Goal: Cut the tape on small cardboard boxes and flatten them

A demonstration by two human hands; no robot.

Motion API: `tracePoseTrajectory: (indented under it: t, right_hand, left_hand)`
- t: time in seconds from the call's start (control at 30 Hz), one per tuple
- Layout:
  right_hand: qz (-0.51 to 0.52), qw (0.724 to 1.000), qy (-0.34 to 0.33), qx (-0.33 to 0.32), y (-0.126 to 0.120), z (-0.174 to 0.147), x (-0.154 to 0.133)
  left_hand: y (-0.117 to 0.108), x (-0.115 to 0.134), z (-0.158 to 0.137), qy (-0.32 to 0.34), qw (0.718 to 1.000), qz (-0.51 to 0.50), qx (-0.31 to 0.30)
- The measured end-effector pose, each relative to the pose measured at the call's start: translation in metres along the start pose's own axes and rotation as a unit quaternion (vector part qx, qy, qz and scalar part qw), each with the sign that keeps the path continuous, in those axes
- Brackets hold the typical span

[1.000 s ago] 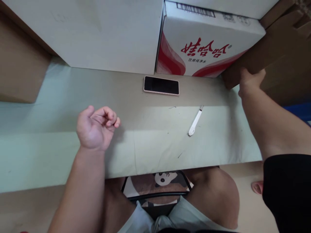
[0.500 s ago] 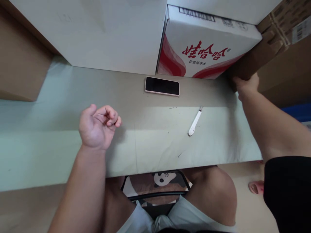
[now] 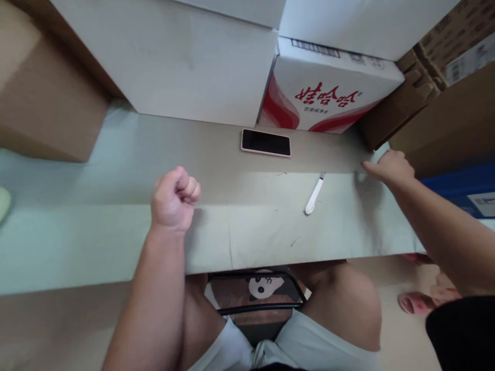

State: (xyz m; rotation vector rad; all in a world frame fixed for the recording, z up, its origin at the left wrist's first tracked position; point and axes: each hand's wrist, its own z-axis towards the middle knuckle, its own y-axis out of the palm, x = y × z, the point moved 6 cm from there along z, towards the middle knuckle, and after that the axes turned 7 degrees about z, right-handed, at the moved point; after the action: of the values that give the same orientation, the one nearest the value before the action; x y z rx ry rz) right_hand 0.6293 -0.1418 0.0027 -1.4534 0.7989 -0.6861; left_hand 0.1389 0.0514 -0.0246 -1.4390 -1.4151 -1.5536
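Far left edge: a pale green rounded thing (image 3: 3, 203), cut off by the frame, too little of it showing to name.
Left-side box: a plain brown cardboard box (image 3: 54, 98) on the pale green tabletop (image 3: 247, 226).
My left hand: my left hand (image 3: 175, 198) is above the near half of the tabletop, palm side towards me, fingers curled tightly into a fist with the thumb folded against them. Nothing shows in it; the inside of the fist is hidden.
White boxes: large, smooth white boxes (image 3: 201, 72) make a wall along the back.
Phone: a phone (image 3: 265, 143) with a dark screen and a pale rim lies flat, just in front of that wall.
Below the table edge: between my bare knees, a panda-print seat (image 3: 270, 288) with a black frame bar.
Knife: a small white-handled knife (image 3: 314, 196) lies slantwise nearer me than the phone, its narrow metal tip pointing away.
Lettered box: a white box (image 3: 317, 116) with red swooshes and red Chinese characters stands at the back, right of the phone.
My right hand: my right hand (image 3: 391, 167) reaches out, back of the hand up, thumb stretched leftwards. The other fingers are bunched close together; I cannot tell whether they grip or touch anything.
Brown carton: just beyond that hand, a large brown carton (image 3: 444, 123) fills the right side.
Floor: a pink sandal (image 3: 415, 303) below my right forearm.
Blue container: a blue container (image 3: 452, 188) with a white label, below the carton.
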Motion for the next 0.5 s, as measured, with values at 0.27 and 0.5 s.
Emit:
tracePoseTrajectory:
  t: [0.27,0.5]
  right_hand:
    - [-0.013,0.971,-0.191,-0.141,-0.001,-0.097,-0.171]
    - [0.122,0.853,-0.483,-0.153,0.001,-0.204,-0.405]
  left_hand:
    - [-0.037,0.019,-0.016,0.024,0.996,-0.052,0.073]
    - [-0.080,0.036,-0.022,0.050,0.984,-0.138,0.099]
